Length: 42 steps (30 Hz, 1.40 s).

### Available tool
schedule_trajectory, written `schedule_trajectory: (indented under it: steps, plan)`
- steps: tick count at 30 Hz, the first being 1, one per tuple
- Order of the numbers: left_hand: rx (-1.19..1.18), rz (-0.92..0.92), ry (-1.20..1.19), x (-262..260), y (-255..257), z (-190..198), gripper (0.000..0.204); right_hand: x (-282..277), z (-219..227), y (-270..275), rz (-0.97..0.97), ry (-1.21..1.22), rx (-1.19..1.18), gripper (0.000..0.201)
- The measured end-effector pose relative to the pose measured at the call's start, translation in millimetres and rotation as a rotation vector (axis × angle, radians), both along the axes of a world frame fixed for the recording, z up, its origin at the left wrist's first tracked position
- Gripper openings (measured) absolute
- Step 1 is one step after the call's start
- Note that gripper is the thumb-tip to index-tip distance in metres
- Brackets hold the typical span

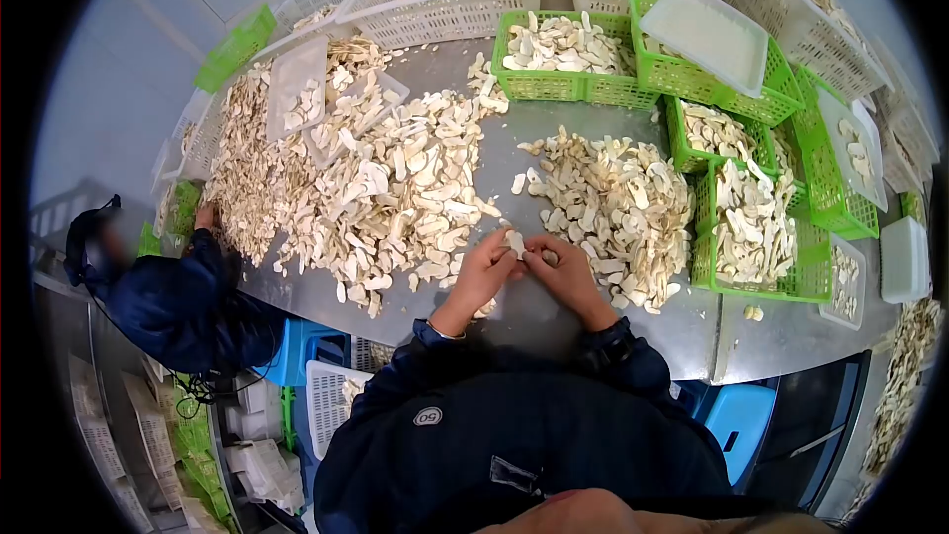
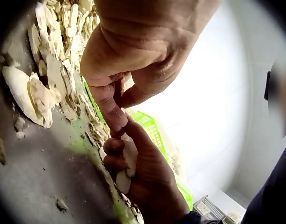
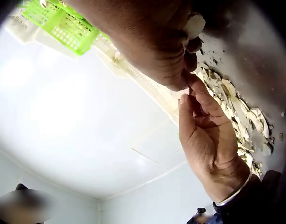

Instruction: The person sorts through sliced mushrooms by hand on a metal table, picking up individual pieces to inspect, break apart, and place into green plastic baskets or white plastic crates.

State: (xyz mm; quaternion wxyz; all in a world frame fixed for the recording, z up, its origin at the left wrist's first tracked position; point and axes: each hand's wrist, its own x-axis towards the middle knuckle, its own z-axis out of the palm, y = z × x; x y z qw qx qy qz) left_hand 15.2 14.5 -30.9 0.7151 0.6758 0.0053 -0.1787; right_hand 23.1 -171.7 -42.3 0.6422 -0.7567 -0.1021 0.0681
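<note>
My two hands meet over the front of the steel table (image 1: 529, 133). The left hand (image 1: 482, 272) pinches a pale mushroom slice (image 1: 514, 241) at its fingertips. The right hand (image 1: 570, 275) touches it from the other side and curls round a slice (image 2: 126, 163) in its palm. In the left wrist view the left hand (image 2: 133, 51) points down to the right hand (image 2: 147, 182). The right wrist view has the right hand (image 3: 152, 42) at the top with a slice (image 3: 195, 23) beside its fingers, and the left hand (image 3: 208, 135) below it.
Two heaps of mushroom slices lie on the table, a big one (image 1: 376, 188) at the left and a smaller one (image 1: 623, 203) just right of my hands. Green baskets (image 1: 563, 84) and white crates (image 1: 445, 15) line the back and right. Another person (image 1: 168, 302) works at the left.
</note>
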Motion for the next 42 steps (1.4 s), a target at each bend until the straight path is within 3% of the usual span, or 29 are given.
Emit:
schedule_trajectory:
  steps: [5, 8, 10, 11, 13, 16, 17, 18, 20, 21, 22, 24, 27, 30, 32, 34, 36, 38, 39, 42]
  plan:
    - [0.106, 0.029, -0.033, -1.3, 3.0, -4.8, 0.05, 0.3, -6.1, 1.6, 0.019, 0.01, 0.032, 0.018]
    - [0.117, 0.03, -0.009, -4.5, -0.8, 16.0, 0.05, 2.9, -19.8, -2.0, 0.007, -0.005, 0.101, 0.02]
    - [-0.008, 0.042, -0.076, -3.8, 1.6, 5.4, 0.051, 3.2, 1.6, -6.2, 0.003, 0.021, 0.126, 0.021]
    - [0.073, 0.007, -0.123, -0.3, 9.4, -6.0, 0.054, 4.3, 6.9, -14.1, 0.058, 0.137, 0.168, 0.02]
    - [0.039, 0.01, -0.097, -2.2, 13.5, 6.9, 0.057, 8.7, 16.6, -29.1, 0.204, 0.367, 0.271, 0.02]
    - [0.079, 0.062, -0.09, -5.7, 19.1, 23.0, 0.053, 10.6, 77.0, -63.5, 0.301, 0.217, 0.049, 0.021]
    - [0.079, 0.074, -0.091, -5.9, 23.0, 20.9, 0.052, 18.6, 77.3, -73.9, 0.25, 0.172, 0.152, 0.019]
    - [0.077, 0.086, -0.093, -5.9, 26.8, 17.5, 0.052, 19.7, 102.6, -89.5, 0.078, 0.052, 0.104, 0.014]
    - [0.077, 0.101, -0.094, -5.8, 29.1, 15.1, 0.052, 39.0, 119.8, -115.2, -0.36, 0.047, 0.509, 0.011]
    - [0.081, 0.103, -0.091, -8.0, 29.6, 16.2, 0.052, 59.0, 110.1, -135.0, -0.374, -0.146, 0.892, 0.013]
    - [0.089, 0.107, -0.087, -10.1, 29.8, 19.1, 0.051, 64.8, 138.9, -138.1, -0.615, -0.087, 1.2, 0.015]
    - [0.075, 0.088, -0.092, -13.0, 27.9, 24.3, 0.05, 76.3, 138.2, -156.6, -0.61, -0.113, 1.343, 0.015]
    - [0.075, 0.089, -0.11, -12.2, 32.0, 17.2, 0.045, 67.2, 121.9, -137.0, -0.5, -0.011, 1.274, 0.015]
    - [0.049, 0.092, -0.124, -8.5, 41.1, 0.4, 0.042, 46.3, 92.3, -97.7, -0.351, 0.169, 1.0, 0.015]
    - [0.049, 0.103, -0.164, -5.5, 53.3, -13.0, 0.042, 33.5, 66.2, -67.9, -0.309, 0.304, 0.991, 0.016]
    - [0.226, 0.084, -0.304, -2.9, 57.5, 2.7, 0.028, 21.4, 41.9, -44.1, -0.253, 0.442, 1.004, 0.018]
    - [0.411, 0.266, -0.505, -1.7, 64.4, -9.3, 0.025, 16.7, 19.6, -24.0, -0.196, 0.501, 1.001, 0.017]
    - [0.843, 0.257, -0.6, -2.0, 64.4, 14.8, 0.022, 13.1, 8.4, -10.4, -0.174, 0.549, 0.984, 0.017]
    - [0.902, 0.268, -0.738, -3.1, 67.0, 10.5, 0.024, 14.1, -0.9, -6.2, -0.165, 0.574, 0.981, 0.015]
    - [0.97, 0.215, -0.727, -0.5, 61.7, 8.3, 0.025, 12.7, -1.1, -2.1, -0.104, 0.517, 0.83, 0.014]
